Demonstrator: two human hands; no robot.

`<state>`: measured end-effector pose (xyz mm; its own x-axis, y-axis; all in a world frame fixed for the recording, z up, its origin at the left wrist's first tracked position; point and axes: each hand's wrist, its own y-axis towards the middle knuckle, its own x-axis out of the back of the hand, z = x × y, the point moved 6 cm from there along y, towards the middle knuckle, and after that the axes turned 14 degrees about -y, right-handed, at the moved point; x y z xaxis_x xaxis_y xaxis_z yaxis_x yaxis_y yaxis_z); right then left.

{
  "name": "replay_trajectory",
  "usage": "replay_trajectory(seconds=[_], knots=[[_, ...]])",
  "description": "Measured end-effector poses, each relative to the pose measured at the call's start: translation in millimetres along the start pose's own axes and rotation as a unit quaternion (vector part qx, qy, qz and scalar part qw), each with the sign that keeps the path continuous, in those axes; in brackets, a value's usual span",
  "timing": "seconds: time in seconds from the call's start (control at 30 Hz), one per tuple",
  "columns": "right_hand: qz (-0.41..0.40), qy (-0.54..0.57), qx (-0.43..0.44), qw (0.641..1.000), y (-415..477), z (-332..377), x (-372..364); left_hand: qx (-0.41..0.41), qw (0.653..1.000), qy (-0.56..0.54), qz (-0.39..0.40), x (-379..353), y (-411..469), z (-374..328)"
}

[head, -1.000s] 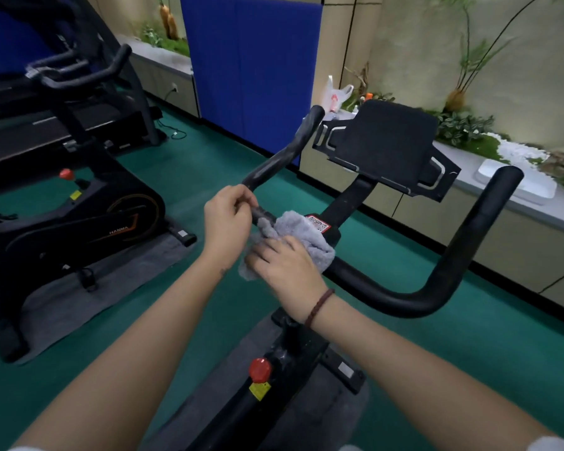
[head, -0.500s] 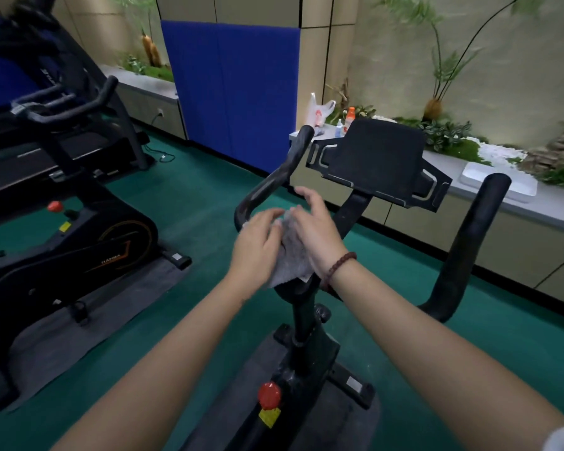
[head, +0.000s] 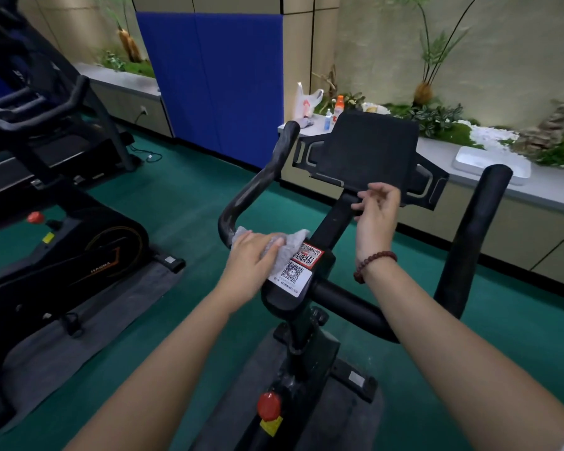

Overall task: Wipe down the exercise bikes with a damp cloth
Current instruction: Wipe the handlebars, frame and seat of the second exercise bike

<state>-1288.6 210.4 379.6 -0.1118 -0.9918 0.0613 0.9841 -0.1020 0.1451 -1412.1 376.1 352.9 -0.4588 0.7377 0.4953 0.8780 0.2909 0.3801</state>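
Note:
A black exercise bike stands right in front of me, its handlebar (head: 254, 190) curving up on the left and right. A grey cloth (head: 293, 239) lies on the left part of the bar beside the QR stickers (head: 293, 271). My left hand (head: 249, 255) grips the cloth and holds it against the bar. My right hand (head: 376, 219) is raised, fingers loosely curled and holding nothing, just under the lower edge of the black tablet holder (head: 368, 148).
A second black bike (head: 79, 255) stands on a grey mat at the left, with a treadmill (head: 46, 125) behind it. A ledge (head: 534, 187) with plants and small bottles (head: 338, 107) runs along the wall. A blue pad (head: 222, 83) leans at the back. Green floor surrounds the bikes.
My right hand has let go of the cloth and risen to the tablet holder. My left hand has taken over the cloth on the left bar.

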Motion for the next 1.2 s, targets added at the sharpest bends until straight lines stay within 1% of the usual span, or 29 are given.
replay_trajectory(seconds=[0.1, 0.17, 0.23, 0.37, 0.5, 0.57, 0.67, 0.77, 0.87, 1.03, 1.13, 1.2], knots=[[0.012, -0.011, 0.005, 1.000, 0, -3, -2, -0.060, 0.994, 0.074, 0.049, 4, 3, 12], [0.023, -0.015, 0.001, 1.000, 0, -5, -4, -0.069, 0.989, 0.115, 0.061, 8, 11, 19], [0.030, -0.025, 0.004, 0.999, 0, -5, -5, -0.057, 0.987, 0.138, 0.058, 17, 23, 25], [0.044, -0.054, 0.028, 0.997, -5, -3, -6, -0.044, 0.989, 0.142, 0.021, 31, 28, 26], [0.053, -0.058, 0.023, 0.997, -7, -4, -7, -0.066, 0.991, 0.119, 0.003, -1, -2, 3], [0.056, -0.060, 0.017, 0.996, -7, -4, -9, -0.079, 0.991, 0.111, -0.005, -4, -7, 2], [0.071, -0.069, 0.024, 0.995, -8, -5, -12, -0.139, 0.979, 0.147, 0.039, 4, -1, 13], [0.073, -0.070, 0.029, 0.994, -7, -7, -14, -0.173, 0.967, 0.168, 0.079, 12, 10, 24], [0.078, -0.075, 0.032, 0.994, -6, -8, -18, -0.176, 0.964, 0.175, 0.097, 25, 25, 35], [0.092, -0.094, 0.041, 0.991, -8, -7, -21, -0.155, 0.972, 0.160, 0.080, 48, 40, 52], [0.091, -0.102, 0.041, 0.990, -8, -7, -21, -0.161, 0.965, 0.181, 0.101, 50, 46, 55], [0.093, -0.112, 0.047, 0.988, -10, -6, -21, -0.150, 0.963, 0.191, 0.121, 53, 50, 56]])
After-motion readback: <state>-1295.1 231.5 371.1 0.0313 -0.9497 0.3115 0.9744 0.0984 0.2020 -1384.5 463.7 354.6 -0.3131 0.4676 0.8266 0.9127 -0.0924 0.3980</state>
